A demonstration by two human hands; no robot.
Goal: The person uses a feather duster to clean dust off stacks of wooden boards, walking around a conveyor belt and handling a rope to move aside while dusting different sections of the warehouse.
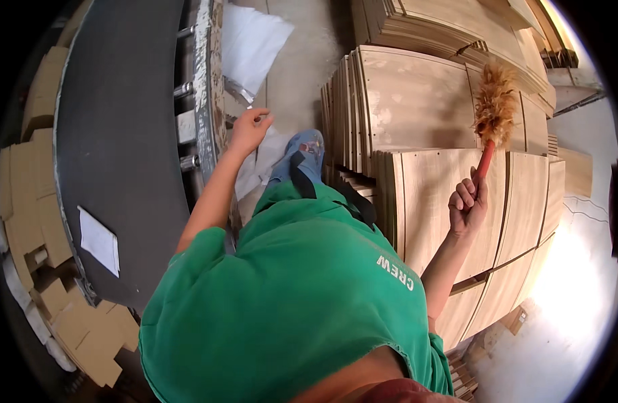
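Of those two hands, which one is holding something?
The right hand: its fingers wrap the red handle of a brown feather duster, while the left hand, loosely curled, appears empty.

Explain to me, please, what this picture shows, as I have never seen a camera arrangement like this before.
Certainly. There is no machine arm here, only a person with two bare hands. The single picture comes from a wide fisheye camera on the person's head, looking down, so straight edges bend near the rim and the person's green shirt fills the lower middle.

The right hand grips the red handle of a feather duster, whose brown feathers show against stacked wooden panels; whether they touch is hard to tell. The left hand appears empty, fingers curled, near the edge of a long dark surface. A white sheet lies on that surface, and tan cardboard is piled beyond it, at far left.
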